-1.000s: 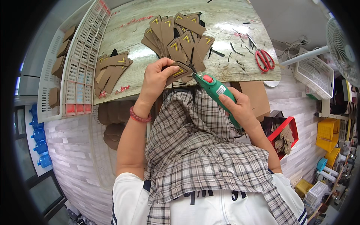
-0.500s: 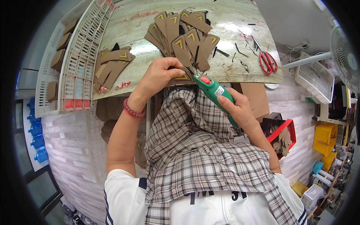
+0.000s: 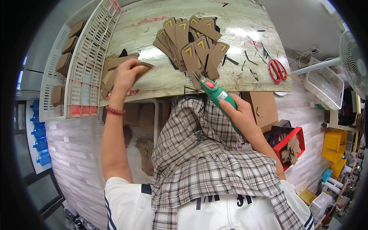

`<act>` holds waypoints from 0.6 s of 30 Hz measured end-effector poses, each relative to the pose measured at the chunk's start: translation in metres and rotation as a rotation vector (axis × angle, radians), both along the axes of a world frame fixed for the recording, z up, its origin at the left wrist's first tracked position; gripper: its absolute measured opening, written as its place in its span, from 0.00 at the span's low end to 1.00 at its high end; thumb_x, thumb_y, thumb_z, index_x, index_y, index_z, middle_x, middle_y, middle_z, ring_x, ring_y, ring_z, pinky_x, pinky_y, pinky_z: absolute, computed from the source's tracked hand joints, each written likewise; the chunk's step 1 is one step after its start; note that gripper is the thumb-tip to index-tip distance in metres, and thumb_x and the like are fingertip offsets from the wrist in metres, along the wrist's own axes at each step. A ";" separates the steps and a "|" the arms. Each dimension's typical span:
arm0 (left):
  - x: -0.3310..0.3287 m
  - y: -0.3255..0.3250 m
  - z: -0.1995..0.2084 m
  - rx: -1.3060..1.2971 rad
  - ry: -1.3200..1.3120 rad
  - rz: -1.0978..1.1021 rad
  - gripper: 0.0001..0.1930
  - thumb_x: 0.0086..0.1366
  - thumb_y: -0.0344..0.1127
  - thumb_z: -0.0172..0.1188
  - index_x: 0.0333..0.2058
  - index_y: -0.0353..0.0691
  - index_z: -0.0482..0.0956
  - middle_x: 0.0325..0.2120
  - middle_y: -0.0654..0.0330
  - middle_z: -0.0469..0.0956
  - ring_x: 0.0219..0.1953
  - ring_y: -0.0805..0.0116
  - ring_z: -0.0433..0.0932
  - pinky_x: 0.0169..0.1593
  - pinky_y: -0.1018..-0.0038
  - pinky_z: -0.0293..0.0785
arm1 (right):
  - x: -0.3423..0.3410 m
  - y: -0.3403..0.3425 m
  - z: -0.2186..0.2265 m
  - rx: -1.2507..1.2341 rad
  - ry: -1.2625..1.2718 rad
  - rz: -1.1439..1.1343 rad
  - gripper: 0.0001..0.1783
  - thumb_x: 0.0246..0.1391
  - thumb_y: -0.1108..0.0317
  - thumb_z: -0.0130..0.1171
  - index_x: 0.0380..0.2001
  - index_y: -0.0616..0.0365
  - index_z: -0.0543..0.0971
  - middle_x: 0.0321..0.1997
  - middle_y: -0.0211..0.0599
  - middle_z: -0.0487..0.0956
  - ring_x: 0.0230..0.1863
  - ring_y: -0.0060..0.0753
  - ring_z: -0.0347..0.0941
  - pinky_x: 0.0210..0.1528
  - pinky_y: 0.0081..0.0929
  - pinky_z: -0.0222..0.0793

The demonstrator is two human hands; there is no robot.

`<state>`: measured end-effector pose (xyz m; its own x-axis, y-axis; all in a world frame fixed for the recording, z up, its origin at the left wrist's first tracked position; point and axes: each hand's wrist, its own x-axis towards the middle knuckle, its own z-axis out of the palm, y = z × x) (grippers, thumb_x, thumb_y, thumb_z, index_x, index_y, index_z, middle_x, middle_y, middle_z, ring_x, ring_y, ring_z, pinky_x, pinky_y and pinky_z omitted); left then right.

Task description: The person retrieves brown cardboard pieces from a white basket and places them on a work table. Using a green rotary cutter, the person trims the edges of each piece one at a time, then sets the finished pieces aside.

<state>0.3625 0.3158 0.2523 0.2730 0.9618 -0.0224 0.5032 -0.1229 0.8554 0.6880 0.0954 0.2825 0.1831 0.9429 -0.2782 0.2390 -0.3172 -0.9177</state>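
Pale wood-grain surface (image 3: 165, 82), worn, littered with dark offcut strips. Left hand (image 3: 128, 74) presses down on a brown cardboard piece (image 3: 143, 68) atop the left stack. Right hand (image 3: 241, 115) clenched round a green electric cutter (image 3: 216, 94), tip at the fanned pile of pieces (image 3: 191, 42). Red scissors (image 3: 276, 69) lie right. White crate (image 3: 82, 65) left, fan (image 3: 352, 63) right, brick-pattern floor.

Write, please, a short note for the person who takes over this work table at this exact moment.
Left hand: lays a brown piece on the left pile beside the white crate.
Right hand: holds the green cutting tool, tip at the table edge.
Done: the pieces in the left pile, as it seems.
Left: the fanned stack of brown pieces with yellow chevrons in the middle. Red scissors lie to the right, among dark offcuts.
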 end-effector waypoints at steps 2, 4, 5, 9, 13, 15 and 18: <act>0.005 -0.001 -0.003 0.608 0.395 0.232 0.15 0.54 0.36 0.65 0.40 0.41 0.80 0.38 0.58 0.77 0.44 0.57 0.72 0.50 0.64 0.67 | 0.006 -0.003 -0.002 -0.026 0.002 -0.044 0.22 0.57 0.54 0.62 0.44 0.63 0.79 0.21 0.28 0.74 0.19 0.16 0.67 0.23 0.20 0.63; 0.045 -0.011 -0.004 0.682 0.303 0.263 0.16 0.54 0.37 0.68 0.40 0.40 0.79 0.34 0.58 0.74 0.41 0.59 0.71 0.47 0.65 0.67 | 0.009 -0.005 -0.007 0.002 0.016 -0.064 0.23 0.57 0.54 0.61 0.44 0.64 0.78 0.21 0.28 0.73 0.18 0.16 0.67 0.21 0.20 0.63; 0.071 -0.021 -0.007 0.735 0.312 0.251 0.16 0.53 0.38 0.68 0.39 0.41 0.79 0.33 0.58 0.74 0.41 0.58 0.70 0.46 0.64 0.66 | 0.009 -0.005 -0.005 0.004 0.019 -0.064 0.23 0.57 0.54 0.61 0.44 0.64 0.78 0.21 0.29 0.73 0.19 0.16 0.67 0.21 0.20 0.63; 0.151 -0.035 -0.029 0.728 0.290 0.274 0.22 0.47 0.43 0.73 0.40 0.44 0.75 0.35 0.59 0.72 0.42 0.56 0.68 0.47 0.62 0.62 | 0.011 -0.009 -0.007 0.011 0.025 -0.065 0.22 0.58 0.54 0.60 0.43 0.64 0.78 0.22 0.29 0.73 0.19 0.17 0.68 0.21 0.19 0.63; 0.177 -0.034 -0.034 0.598 0.231 0.359 0.22 0.44 0.36 0.73 0.37 0.43 0.72 0.37 0.59 0.70 0.45 0.55 0.66 0.51 0.61 0.60 | 0.019 -0.016 -0.007 0.010 0.005 -0.117 0.21 0.58 0.54 0.60 0.42 0.64 0.78 0.21 0.29 0.72 0.18 0.17 0.68 0.20 0.20 0.63; 0.181 -0.036 -0.041 0.580 0.184 0.417 0.21 0.44 0.31 0.72 0.34 0.43 0.70 0.37 0.58 0.69 0.46 0.55 0.65 0.52 0.61 0.59 | 0.019 -0.018 -0.010 0.030 0.014 -0.127 0.21 0.58 0.54 0.60 0.42 0.64 0.78 0.21 0.29 0.72 0.18 0.18 0.67 0.20 0.20 0.63; 0.186 -0.051 -0.044 0.549 0.059 0.415 0.17 0.50 0.26 0.67 0.35 0.40 0.68 0.34 0.61 0.70 0.41 0.61 0.70 0.50 0.63 0.63 | 0.018 -0.014 -0.007 0.040 0.008 -0.112 0.21 0.58 0.54 0.60 0.41 0.64 0.78 0.21 0.30 0.72 0.18 0.17 0.67 0.20 0.20 0.63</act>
